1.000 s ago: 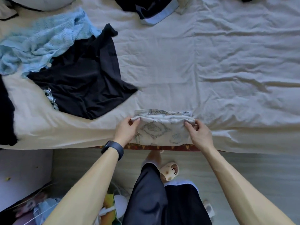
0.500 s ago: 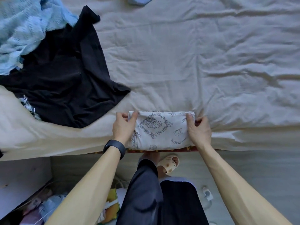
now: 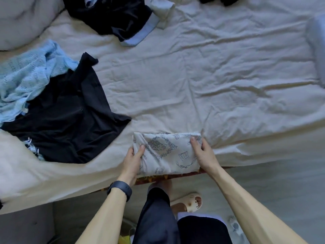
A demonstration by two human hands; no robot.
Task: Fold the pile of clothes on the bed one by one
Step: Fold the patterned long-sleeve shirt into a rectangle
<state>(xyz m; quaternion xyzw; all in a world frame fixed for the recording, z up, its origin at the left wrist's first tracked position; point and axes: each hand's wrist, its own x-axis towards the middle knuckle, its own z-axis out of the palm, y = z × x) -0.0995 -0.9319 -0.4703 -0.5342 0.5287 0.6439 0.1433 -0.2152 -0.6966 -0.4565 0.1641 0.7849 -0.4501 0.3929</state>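
Printed cloth: folded into a small rectangle at the near edge of the bed, right of the black shirt.
Left hand: pinches its left end, thumb on top.
Right hand: pinches its right end likewise.
Handling: likely light, soft, floppy; the layers may slip apart.
Hold: both short ends, supported from beneath.

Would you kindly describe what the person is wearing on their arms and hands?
Both forearms are bare, with no sleeves in view. A dark wristband, like a watch or fitness tracker, sits on the left wrist. The left hand and right hand wear no gloves, and I see no rings.
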